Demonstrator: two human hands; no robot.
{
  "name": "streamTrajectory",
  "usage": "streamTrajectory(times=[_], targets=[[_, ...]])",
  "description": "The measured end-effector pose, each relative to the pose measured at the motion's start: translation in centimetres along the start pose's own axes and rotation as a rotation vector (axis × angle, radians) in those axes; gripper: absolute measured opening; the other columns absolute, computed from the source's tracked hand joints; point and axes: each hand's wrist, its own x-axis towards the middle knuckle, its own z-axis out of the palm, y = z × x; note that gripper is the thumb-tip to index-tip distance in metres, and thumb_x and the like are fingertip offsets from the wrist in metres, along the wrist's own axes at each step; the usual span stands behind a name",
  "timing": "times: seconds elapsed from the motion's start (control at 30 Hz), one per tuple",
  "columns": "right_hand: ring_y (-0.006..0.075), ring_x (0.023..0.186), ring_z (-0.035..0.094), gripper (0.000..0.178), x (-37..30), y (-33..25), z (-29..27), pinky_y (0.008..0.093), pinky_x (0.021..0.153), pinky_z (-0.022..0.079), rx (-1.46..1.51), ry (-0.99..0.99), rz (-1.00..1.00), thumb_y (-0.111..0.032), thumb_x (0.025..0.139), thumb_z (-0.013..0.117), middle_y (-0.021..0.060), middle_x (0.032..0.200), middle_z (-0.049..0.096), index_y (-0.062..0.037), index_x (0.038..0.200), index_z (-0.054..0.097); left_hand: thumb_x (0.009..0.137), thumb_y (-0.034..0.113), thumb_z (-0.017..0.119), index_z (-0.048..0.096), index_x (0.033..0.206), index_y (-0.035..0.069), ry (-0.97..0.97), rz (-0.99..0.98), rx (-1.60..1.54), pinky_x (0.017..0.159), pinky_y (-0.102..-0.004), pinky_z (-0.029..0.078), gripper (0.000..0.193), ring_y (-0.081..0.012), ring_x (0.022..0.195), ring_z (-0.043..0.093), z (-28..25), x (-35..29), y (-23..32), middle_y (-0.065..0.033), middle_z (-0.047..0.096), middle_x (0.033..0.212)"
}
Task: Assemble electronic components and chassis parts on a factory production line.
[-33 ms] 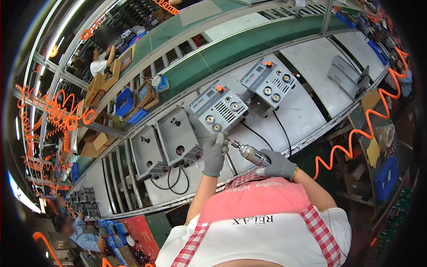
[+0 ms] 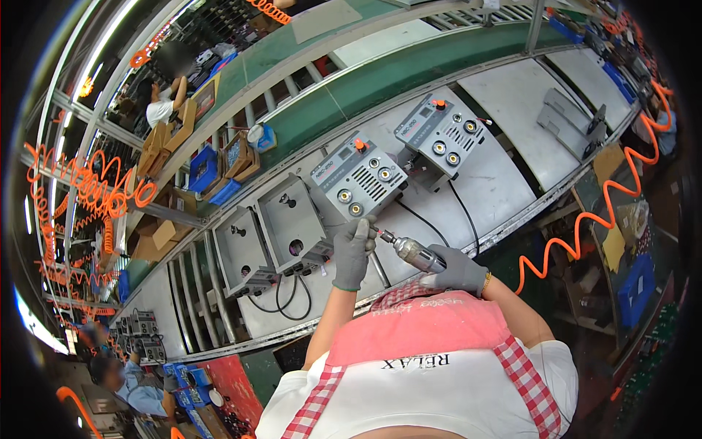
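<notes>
Grey gloves cover both hands. My right hand (image 2: 455, 269) grips a silver pneumatic screwdriver (image 2: 415, 254), its tip pointing left toward my other hand. With fingers closed together, my left hand (image 2: 352, 252) is just left of that tip; whatever it pinches is too small to make out. Directly beyond it sits a grey machine front panel (image 2: 358, 178) with an orange knob, vent slots and round brass-centred sockets. A second such panel (image 2: 442, 135) stands to its right, and black cables hang from this pair.
Left of the panels lie two open grey metal housings (image 2: 292, 223), (image 2: 245, 249) with black cables. A bent grey sheet-metal part (image 2: 570, 124) rests farther right on the line. An orange coiled air hose (image 2: 578, 227) crosses at right. Co-workers (image 2: 139, 388) are at left.
</notes>
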Motion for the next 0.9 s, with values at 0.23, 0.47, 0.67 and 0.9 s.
streamTrajectory(times=[0.23, 0.47, 0.67, 0.9], targets=[[0.0164, 0.077, 0.056, 0.058, -0.2, 0.3, 1.3, 0.0323, 0.07, 0.046, 0.158, 0.052, 0.102, -0.038, 0.065, 0.076, 0.0089, 0.086, 0.059, -0.0031, 0.106, 0.055, 0.095, 0.027, 0.054, 0.055, 0.108, 0.0, 0.024, -0.37, -0.487, 0.044, -0.0202, 0.031, 0.031, -0.0069, 0.052, 0.04, -0.5, 0.3, -2.2, -0.0013, 0.049, 0.07], [0.0175, 0.079, 0.058, 0.056, 0.8, 1.2, 1.8, 0.0319, 0.073, 0.047, 0.082, 0.13, 0.168, -0.039, 0.066, 0.077, 0.0087, 0.088, 0.061, -0.0049, 0.105, 0.057, 0.091, 0.04, 0.057, 0.056, 0.084, 0.01, 0.39, -0.133, -0.304, 0.043, -0.0203, 0.029, 0.03, -0.0054, 0.05, 0.038, -7.1, 3.9, -3.7, 0.0041, 0.044, 0.061], [0.0185, 0.08, 0.059, 0.06, 1.9, 1.5, 2.8, 0.0329, 0.075, 0.047, -0.007, 0.128, 0.128, -0.041, 0.065, 0.078, 0.0104, 0.091, 0.062, -0.0037, 0.107, 0.057, 0.094, 0.046, 0.049, 0.054, 0.102, 0.007, 0.243, 0.213, -0.189, 0.051, -0.0216, 0.042, 0.04, -0.0093, 0.063, 0.054, -5.2, 9.6, -5.1, -0.0013, 0.056, 0.078], [0.0194, 0.079, 0.06, 0.061, 2.2, 0.3, 2.9, 0.0328, 0.074, 0.048, 0.02, 0.085, 0.158, -0.042, 0.066, 0.078, 0.0111, 0.09, 0.062, -0.0036, 0.108, 0.056, 0.098, 0.033, 0.038, 0.032, 0.137, -0.003, 0.092, 0.391, 0.039, 0.106, -0.0407, 0.033, 0.053, -0.0281, 0.124, 0.044, -5.0, 9.5, -8.0, -0.017, 0.041, 0.137]])
